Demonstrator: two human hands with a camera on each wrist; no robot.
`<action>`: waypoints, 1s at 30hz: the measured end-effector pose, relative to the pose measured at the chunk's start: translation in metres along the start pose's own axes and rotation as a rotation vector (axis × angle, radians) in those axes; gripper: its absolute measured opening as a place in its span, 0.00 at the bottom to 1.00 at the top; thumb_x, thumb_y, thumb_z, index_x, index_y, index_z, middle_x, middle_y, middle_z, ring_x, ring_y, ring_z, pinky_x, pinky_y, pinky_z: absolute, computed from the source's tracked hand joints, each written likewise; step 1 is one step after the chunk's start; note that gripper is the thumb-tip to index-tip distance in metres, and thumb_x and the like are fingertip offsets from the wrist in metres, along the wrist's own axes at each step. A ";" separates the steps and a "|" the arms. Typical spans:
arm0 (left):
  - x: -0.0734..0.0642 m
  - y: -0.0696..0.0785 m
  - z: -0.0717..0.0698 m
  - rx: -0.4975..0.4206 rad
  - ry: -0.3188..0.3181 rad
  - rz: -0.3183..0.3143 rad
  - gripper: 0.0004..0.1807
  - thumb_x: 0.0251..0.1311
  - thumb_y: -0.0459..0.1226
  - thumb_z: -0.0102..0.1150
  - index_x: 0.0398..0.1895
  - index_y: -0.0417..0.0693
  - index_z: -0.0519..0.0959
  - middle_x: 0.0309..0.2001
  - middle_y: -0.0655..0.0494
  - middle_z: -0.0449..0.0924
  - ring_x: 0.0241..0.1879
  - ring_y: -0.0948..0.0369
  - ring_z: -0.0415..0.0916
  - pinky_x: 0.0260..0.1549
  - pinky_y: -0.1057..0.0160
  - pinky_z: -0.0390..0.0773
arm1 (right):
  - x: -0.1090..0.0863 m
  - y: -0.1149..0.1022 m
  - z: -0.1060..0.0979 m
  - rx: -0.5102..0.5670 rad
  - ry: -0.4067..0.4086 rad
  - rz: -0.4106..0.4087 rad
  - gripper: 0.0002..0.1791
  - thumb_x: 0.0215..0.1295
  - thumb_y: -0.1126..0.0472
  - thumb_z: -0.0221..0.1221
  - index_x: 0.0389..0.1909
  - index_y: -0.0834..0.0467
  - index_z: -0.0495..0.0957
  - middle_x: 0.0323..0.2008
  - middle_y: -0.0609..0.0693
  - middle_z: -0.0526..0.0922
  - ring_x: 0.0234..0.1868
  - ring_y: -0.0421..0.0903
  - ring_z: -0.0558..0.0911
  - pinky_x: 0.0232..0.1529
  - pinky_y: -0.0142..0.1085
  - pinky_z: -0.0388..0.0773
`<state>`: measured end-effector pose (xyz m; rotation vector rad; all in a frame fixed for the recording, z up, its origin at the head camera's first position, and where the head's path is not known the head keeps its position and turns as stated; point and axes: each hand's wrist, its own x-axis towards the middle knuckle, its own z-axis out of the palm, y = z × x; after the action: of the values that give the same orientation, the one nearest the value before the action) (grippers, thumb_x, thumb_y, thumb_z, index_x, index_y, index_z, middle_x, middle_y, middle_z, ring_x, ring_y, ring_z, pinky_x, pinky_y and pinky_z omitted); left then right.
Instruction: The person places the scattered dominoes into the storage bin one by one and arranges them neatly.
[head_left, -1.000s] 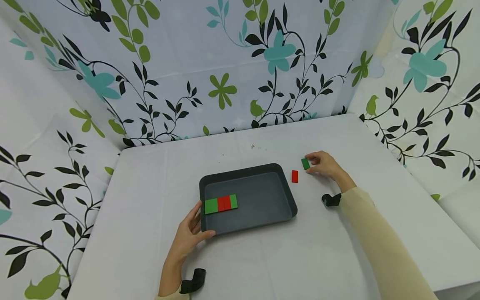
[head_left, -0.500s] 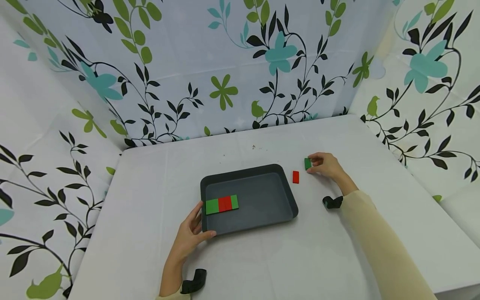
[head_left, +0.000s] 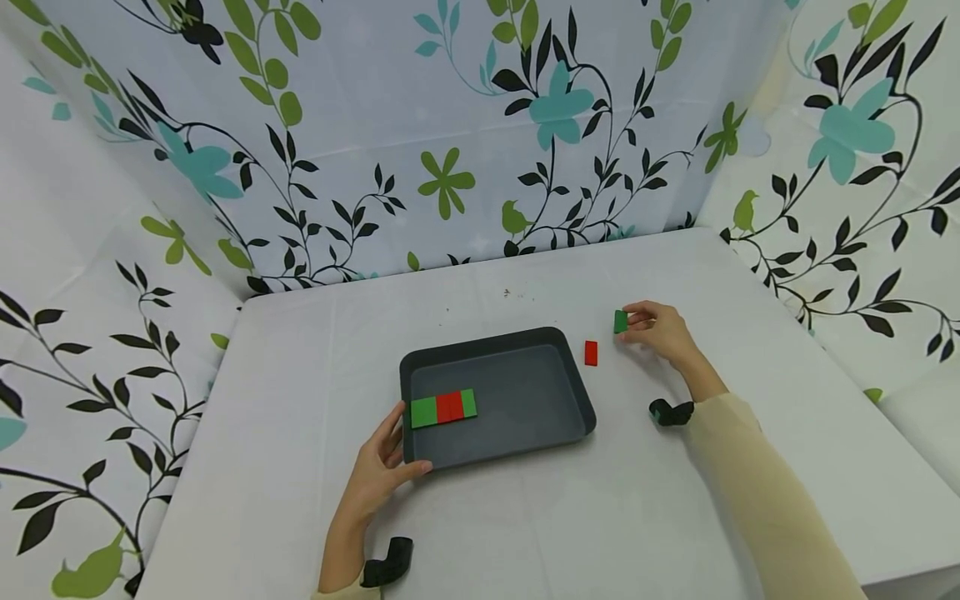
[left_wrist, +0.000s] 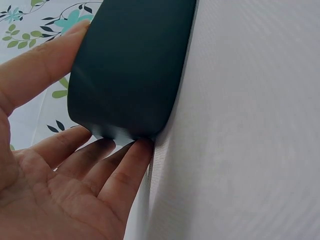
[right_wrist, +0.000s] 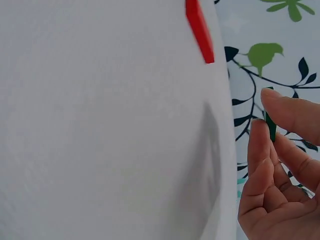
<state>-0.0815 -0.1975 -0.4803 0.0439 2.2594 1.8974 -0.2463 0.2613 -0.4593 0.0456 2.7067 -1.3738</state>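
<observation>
In the head view my right hand (head_left: 661,332) pinches a green tile (head_left: 621,322) between thumb and fingertips, beyond the tray's right side. The right wrist view shows the tile (right_wrist: 270,125) edge-on, raised above the table. A red tile (head_left: 591,353) lies on the table between this hand and the tray. My left hand (head_left: 380,468) grips the near left corner of a dark grey tray (head_left: 517,452), thumb on the near side and fingers at the left side. Inside the tray, at its left end, green tiles (head_left: 423,412) and red tiles (head_left: 450,407) lie side by side in a row.
A white cloth covers the table (head_left: 315,400). Curtains (head_left: 360,150) with a plant print hang behind it and at both sides. Black wrist devices (head_left: 388,562) sit at both wrists. Small dark specks mark the cloth behind the tray.
My right hand has moved slightly to the right with the green tile, away from the red one. The left hand and the tray have stayed in place.
</observation>
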 end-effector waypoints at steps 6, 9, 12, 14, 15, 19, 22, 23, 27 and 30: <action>-0.001 -0.001 0.000 0.003 0.000 0.018 0.54 0.50 0.28 0.71 0.78 0.45 0.49 0.78 0.44 0.44 0.76 0.41 0.47 0.70 0.50 0.56 | -0.010 -0.010 0.000 0.050 0.036 -0.038 0.29 0.59 0.61 0.68 0.62 0.62 0.73 0.47 0.59 0.75 0.42 0.42 0.76 0.36 0.19 0.75; -0.001 -0.001 0.000 0.002 0.000 0.023 0.54 0.50 0.28 0.72 0.78 0.45 0.49 0.78 0.44 0.45 0.76 0.41 0.47 0.70 0.50 0.57 | -0.016 -0.015 0.001 0.081 0.040 -0.059 0.29 0.60 0.62 0.68 0.62 0.62 0.73 0.47 0.59 0.75 0.38 0.37 0.76 0.36 0.17 0.76; -0.001 -0.001 0.000 0.007 0.002 0.026 0.54 0.50 0.28 0.72 0.78 0.44 0.49 0.78 0.44 0.45 0.75 0.41 0.47 0.70 0.49 0.57 | -0.022 -0.022 0.002 0.105 0.044 -0.080 0.29 0.60 0.62 0.68 0.62 0.62 0.72 0.47 0.58 0.74 0.37 0.35 0.76 0.37 0.16 0.77; -0.001 -0.001 0.000 0.011 0.002 0.027 0.54 0.49 0.28 0.72 0.78 0.45 0.49 0.78 0.44 0.45 0.75 0.41 0.47 0.70 0.49 0.57 | -0.026 -0.027 0.004 0.116 0.052 -0.097 0.29 0.60 0.63 0.68 0.61 0.63 0.72 0.46 0.57 0.74 0.36 0.35 0.77 0.38 0.16 0.78; -0.001 -0.001 0.000 0.012 0.002 0.026 0.54 0.49 0.28 0.72 0.78 0.45 0.49 0.78 0.44 0.45 0.75 0.41 0.47 0.70 0.49 0.57 | -0.028 -0.029 0.004 0.122 0.054 -0.104 0.28 0.60 0.63 0.67 0.61 0.63 0.72 0.46 0.57 0.74 0.36 0.35 0.77 0.38 0.16 0.78; -0.001 -0.002 0.000 0.013 0.002 0.026 0.55 0.49 0.29 0.72 0.78 0.45 0.49 0.78 0.44 0.45 0.75 0.41 0.47 0.70 0.49 0.57 | -0.035 -0.041 0.009 0.125 0.052 -0.147 0.28 0.59 0.64 0.68 0.60 0.64 0.73 0.45 0.59 0.75 0.36 0.36 0.77 0.37 0.18 0.78; 0.000 -0.002 -0.001 0.015 0.003 0.026 0.55 0.49 0.29 0.72 0.78 0.45 0.49 0.78 0.44 0.45 0.75 0.41 0.47 0.69 0.49 0.57 | -0.040 -0.050 0.015 0.132 0.035 -0.171 0.27 0.58 0.64 0.68 0.59 0.63 0.74 0.44 0.61 0.76 0.36 0.38 0.77 0.36 0.19 0.78; 0.000 -0.002 -0.001 0.017 0.004 0.026 0.55 0.49 0.28 0.72 0.78 0.45 0.49 0.78 0.44 0.45 0.75 0.41 0.47 0.69 0.49 0.57 | -0.041 -0.053 0.017 0.139 0.026 -0.178 0.27 0.58 0.64 0.68 0.59 0.63 0.74 0.44 0.62 0.76 0.36 0.38 0.77 0.35 0.20 0.78; 0.000 -0.001 0.000 0.014 0.001 0.026 0.54 0.49 0.28 0.72 0.78 0.44 0.49 0.78 0.44 0.45 0.75 0.42 0.48 0.69 0.50 0.58 | -0.048 -0.065 0.027 0.194 -0.023 -0.202 0.27 0.56 0.67 0.68 0.58 0.65 0.75 0.44 0.64 0.76 0.34 0.38 0.77 0.34 0.23 0.78; -0.001 -0.001 0.000 0.008 0.000 0.023 0.55 0.50 0.28 0.72 0.78 0.45 0.49 0.78 0.43 0.45 0.75 0.42 0.48 0.69 0.50 0.58 | -0.052 -0.071 0.036 0.233 -0.060 -0.218 0.28 0.56 0.69 0.68 0.58 0.66 0.74 0.43 0.64 0.76 0.33 0.37 0.78 0.33 0.24 0.79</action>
<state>-0.0808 -0.1973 -0.4809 0.0710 2.2764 1.8996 -0.1974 0.1910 -0.4177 -0.2753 2.5509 -1.7149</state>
